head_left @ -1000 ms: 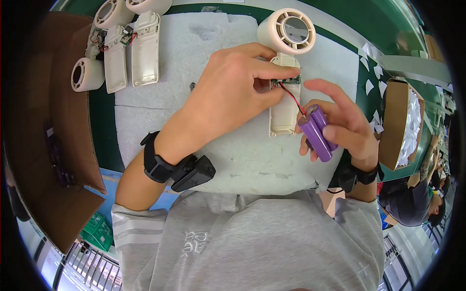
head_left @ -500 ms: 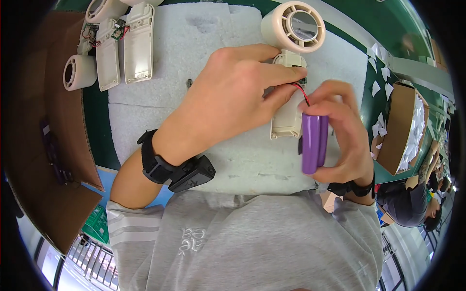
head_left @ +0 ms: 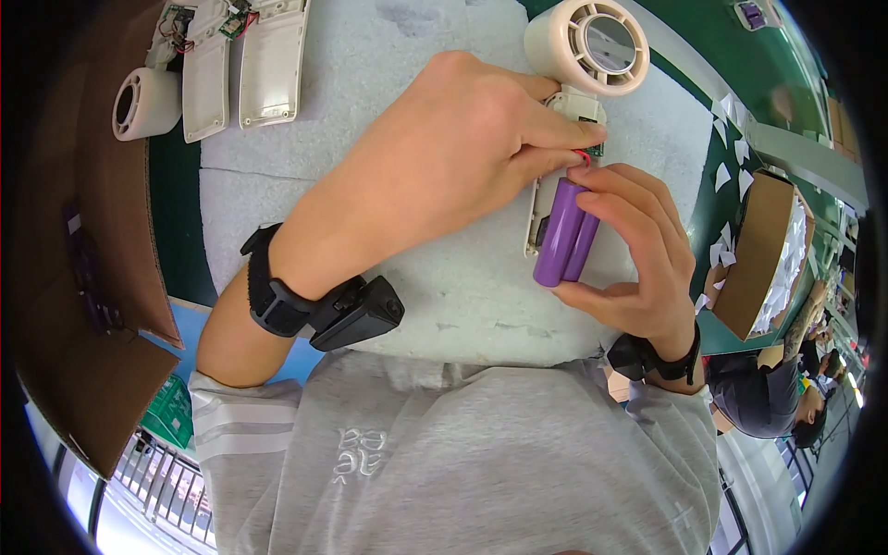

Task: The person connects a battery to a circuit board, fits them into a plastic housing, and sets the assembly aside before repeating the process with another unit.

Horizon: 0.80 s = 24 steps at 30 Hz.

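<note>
My right hand (head_left: pixel 647 240) grips a purple battery pack (head_left: pixel 561 231) of paired cylinders, tilted over the fan's handle. A short red wire (head_left: pixel 583 158) loops at the pack's upper end. My left hand (head_left: pixel 462 139) is closed in a pinch where the wire meets a green circuit board (head_left: pixel 597 148); its fingertips partly hide this spot. That board sits in the pale handle shell (head_left: pixel 534 217) of a handheld fan, mostly covered by the pack and my hands. At the shell's far end is the round fan head (head_left: pixel 592 46).
White foam padding (head_left: pixel 444 296) lies beneath the work. More fan shells (head_left: pixel 205 92) and a fan head (head_left: pixel 148 104) lie far left, beside a large cardboard box (head_left: pixel 92 259). On the right stands a carton (head_left: pixel 758 268) of white pieces; a person (head_left: pixel 758 398) sits beyond.
The battery pack has moved left and up, tilting over the handle shell. My left hand has shifted slightly right, still pinching by the board. The whole view has shifted a little.
</note>
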Tool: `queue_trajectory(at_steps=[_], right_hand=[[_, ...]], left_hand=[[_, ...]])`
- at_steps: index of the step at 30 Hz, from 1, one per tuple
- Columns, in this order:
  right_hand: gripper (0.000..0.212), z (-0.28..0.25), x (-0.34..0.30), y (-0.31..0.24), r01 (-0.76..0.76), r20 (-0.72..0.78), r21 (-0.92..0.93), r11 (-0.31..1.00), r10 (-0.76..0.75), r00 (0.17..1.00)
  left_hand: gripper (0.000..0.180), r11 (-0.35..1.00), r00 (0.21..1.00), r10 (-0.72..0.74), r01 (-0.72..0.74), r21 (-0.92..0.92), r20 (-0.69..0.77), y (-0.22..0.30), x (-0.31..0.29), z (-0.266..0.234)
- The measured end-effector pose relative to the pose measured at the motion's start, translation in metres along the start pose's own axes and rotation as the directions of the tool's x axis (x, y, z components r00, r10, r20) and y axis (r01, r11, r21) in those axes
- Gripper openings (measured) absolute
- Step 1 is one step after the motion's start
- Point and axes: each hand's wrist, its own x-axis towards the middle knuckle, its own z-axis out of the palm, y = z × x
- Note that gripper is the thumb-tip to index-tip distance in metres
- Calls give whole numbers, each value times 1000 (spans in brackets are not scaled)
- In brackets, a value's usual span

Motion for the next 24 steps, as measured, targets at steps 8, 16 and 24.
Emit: queue_trajectory(at_steps=[8, 16, 24], right_hand=[[56, 5, -2, -14, -102, -18, -35, 994, 102, 995], [54, 7, -8, -16, -91, -51, -181, 979, 83, 995], [44, 8, -3, -22, -168, -21, -224, 960, 168, 986]], left_hand=[[23, 998, 998, -58, 58, -27, 6, -1, -1, -1], [19, 992, 992, -117, 119, -48, 37, 5, 2, -6], [25, 975, 978, -108, 139, -173, 178, 0, 5, -16]])
